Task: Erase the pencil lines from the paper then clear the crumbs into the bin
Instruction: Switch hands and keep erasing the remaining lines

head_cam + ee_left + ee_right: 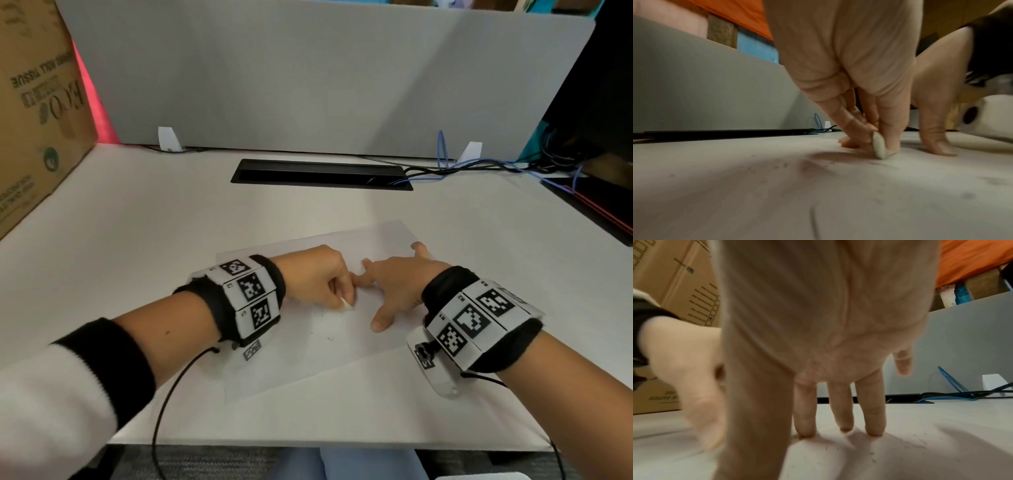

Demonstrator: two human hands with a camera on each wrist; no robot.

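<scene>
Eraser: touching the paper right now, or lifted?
Touching. In the left wrist view the eraser, pinched by the left hand, has its bottom edge down on the paper, with no gap beneath.

Matt white paper (342, 346) sheet, smooth matt desk (171, 222), brown cardboard box (37, 113), dull white eraser (879, 148)

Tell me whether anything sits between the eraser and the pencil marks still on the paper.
Nothing visible does. The left hand pinches the eraser against the paper, and the faint marks lie on bare sheet just nearer the person. The right hand presses flat beside it.
</scene>
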